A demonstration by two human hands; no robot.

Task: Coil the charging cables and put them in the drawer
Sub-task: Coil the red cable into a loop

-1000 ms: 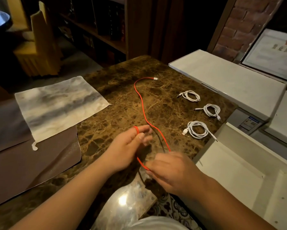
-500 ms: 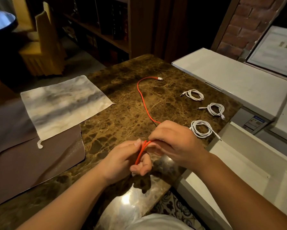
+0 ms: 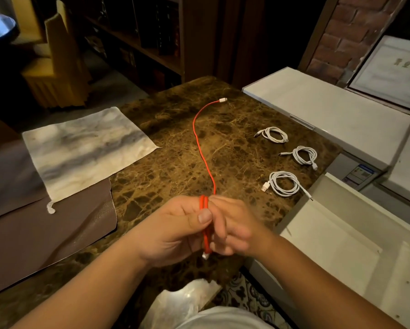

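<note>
red cable (image 3: 200,148), brown veined marble counter (image 3: 175,167)

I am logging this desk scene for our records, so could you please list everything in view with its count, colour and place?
red charging cable: 1, red with white plugs, partly looped between both hands, rest trailing across the counter
coiled cables: 3, white, in a row on the counter's right side
marble counter: 1, brown veined
cloth: 1, grey-white, counter's left
mat: 1, brown, under the cloth
open drawer: 1, white, lower right
bookshelf: 1, dark wood, behind
brick wall: 1, red, upper right
framed certificate: 1, far right
left hand: pinching the loops
right hand: gripping the loops
</note>
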